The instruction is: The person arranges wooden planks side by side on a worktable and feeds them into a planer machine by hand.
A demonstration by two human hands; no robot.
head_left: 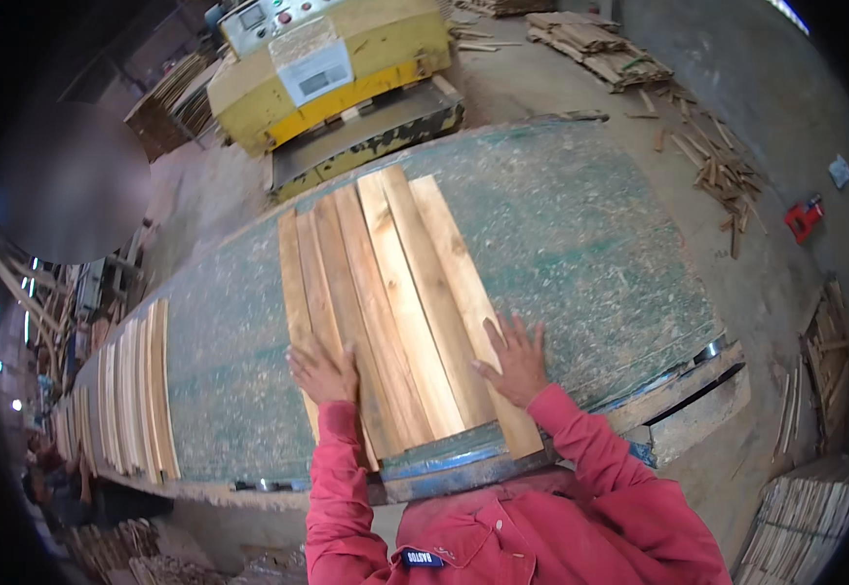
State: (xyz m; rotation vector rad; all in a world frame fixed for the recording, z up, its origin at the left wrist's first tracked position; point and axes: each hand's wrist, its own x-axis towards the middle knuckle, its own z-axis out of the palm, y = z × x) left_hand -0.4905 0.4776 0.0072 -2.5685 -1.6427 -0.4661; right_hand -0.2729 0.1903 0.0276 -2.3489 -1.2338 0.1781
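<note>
Several long wooden boards (400, 292) lie side by side on a worn green table, their near ends uneven at the front edge. My left hand (324, 372) rests flat with fingers spread on the leftmost boards. On the right, my right hand (514, 361) lies open across the outermost board (473, 292), its fingers reaching past that board's right edge. This board sits lower than its neighbours, its near end jutting over the table edge. Neither hand is wrapped around anything.
The green table (600, 234) stretches left, where another row of boards (137, 390) lies. A yellow machine (347, 58) stands beyond the far edge. Scrap wood (722, 175) and a red tool (803, 220) are on the right. Stacked slats (805, 522) stand at lower right. Another person's arm (83, 478) shows at far left.
</note>
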